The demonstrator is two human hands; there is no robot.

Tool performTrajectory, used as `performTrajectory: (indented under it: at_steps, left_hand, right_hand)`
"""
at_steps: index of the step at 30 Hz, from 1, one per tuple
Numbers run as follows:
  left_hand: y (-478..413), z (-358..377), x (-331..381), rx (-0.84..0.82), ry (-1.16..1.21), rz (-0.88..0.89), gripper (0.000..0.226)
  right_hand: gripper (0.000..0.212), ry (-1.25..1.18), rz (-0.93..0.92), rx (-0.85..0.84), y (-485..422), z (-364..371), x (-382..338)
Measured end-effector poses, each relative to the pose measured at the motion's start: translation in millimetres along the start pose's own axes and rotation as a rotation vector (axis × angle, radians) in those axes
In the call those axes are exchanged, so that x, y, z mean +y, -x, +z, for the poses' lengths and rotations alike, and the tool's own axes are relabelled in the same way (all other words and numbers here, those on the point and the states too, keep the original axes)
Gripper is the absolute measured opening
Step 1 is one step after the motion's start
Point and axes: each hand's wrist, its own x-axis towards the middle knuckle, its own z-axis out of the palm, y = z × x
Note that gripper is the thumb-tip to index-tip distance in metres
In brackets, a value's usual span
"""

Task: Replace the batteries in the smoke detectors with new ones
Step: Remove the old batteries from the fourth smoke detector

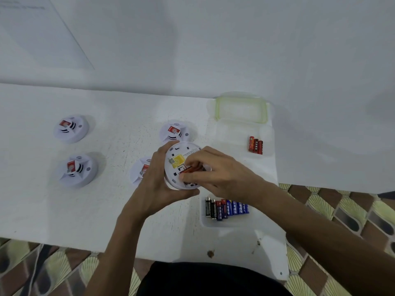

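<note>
Your left hand (158,178) grips the smoke detector (177,154) round its rim, back side up, held just above the white table (85,210). A yellow sticker (178,162) shows on the back.

Your right hand (215,167) has its fingers curled over the battery bay and pinches a red battery (191,169) lying in the bay. Can't tell if a 2nd cell sits under your fingers.

Containers, right of the detector:
- Far clear tub (230,142): 3 red batteries (255,144), side by side at its right end.
- Near clear tub (224,223): a row of batteries (226,207), black ones at left, then red/blue, then blue, touching each other.
- Clear lid w/ green seal (266,112) lies behind the far tub, by the wall.

4 other detectors sit face up on the table: 2 at left (71,128) (78,170), 1 just behind the held unit (175,130), 1 partly hidden behind your left hand (141,169).
</note>
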Motion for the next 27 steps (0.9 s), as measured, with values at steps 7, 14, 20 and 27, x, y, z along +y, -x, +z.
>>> performTrajectory:
  at_steps: [7, 14, 20, 27]
  left_hand:
    - [-5, 1, -12, -0.002, -0.028, -0.048, 0.132]
    - [4, 1, -15, 0.078, -0.117, 0.101, 0.096]
    - [5, 0, -23, 0.093, -0.149, 0.135, 0.096]
    - [3, -2, -22, 0.112, -0.156, 0.146, 0.094]
  right_hand:
    - [0.02, 0.031, 0.051, -0.073, 3, 3, 15]
    - [0.03, -0.115, 0.195, -0.029, 11, -4, 19]
    - [0.023, 0.034, 0.766, -0.068, 21, -28, 73]
    - [0.03, 0.316, 1.014, -0.586, 34, -29, 131]
